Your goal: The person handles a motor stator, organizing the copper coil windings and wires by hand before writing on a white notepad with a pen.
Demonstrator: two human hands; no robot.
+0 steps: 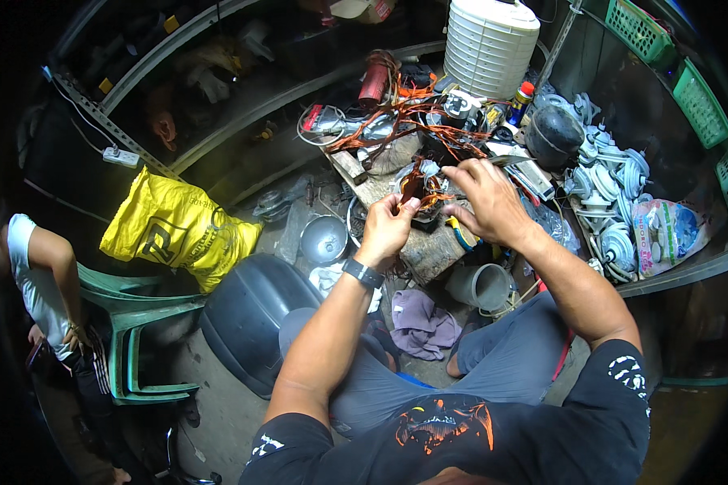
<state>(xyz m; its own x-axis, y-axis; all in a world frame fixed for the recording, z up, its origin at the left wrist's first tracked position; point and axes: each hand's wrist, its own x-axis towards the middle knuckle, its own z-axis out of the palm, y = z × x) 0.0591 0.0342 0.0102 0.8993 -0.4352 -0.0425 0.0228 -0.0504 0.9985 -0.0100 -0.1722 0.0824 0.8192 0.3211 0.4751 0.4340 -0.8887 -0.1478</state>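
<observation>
On a worn wooden block (438, 252) sits what looks like a motor winding (433, 199), with copper-brown wire and orange strands. My left hand (388, 228) is closed at its left side, thumb and fingers pinching a dark brown piece of the winding (412, 186). To the right of it hovers my right hand (497, 202), thumb and fingers apart, with nothing visible between them. Yellow-and-blue tool handles (465, 235), perhaps of pliers, lie just below the right thumb. Part of the winding's lower edge is hidden by my left fingers.
Orange-brown wires (449, 133) tangle behind the block, near a spray can (521, 103). Grey-white motor parts (611, 190) pile up at right. A grey bucket (485, 287), metal bowl (324, 239) and purple cloth (423, 323) lie nearby. A person (52, 275) stands left, beside green chairs (129, 323).
</observation>
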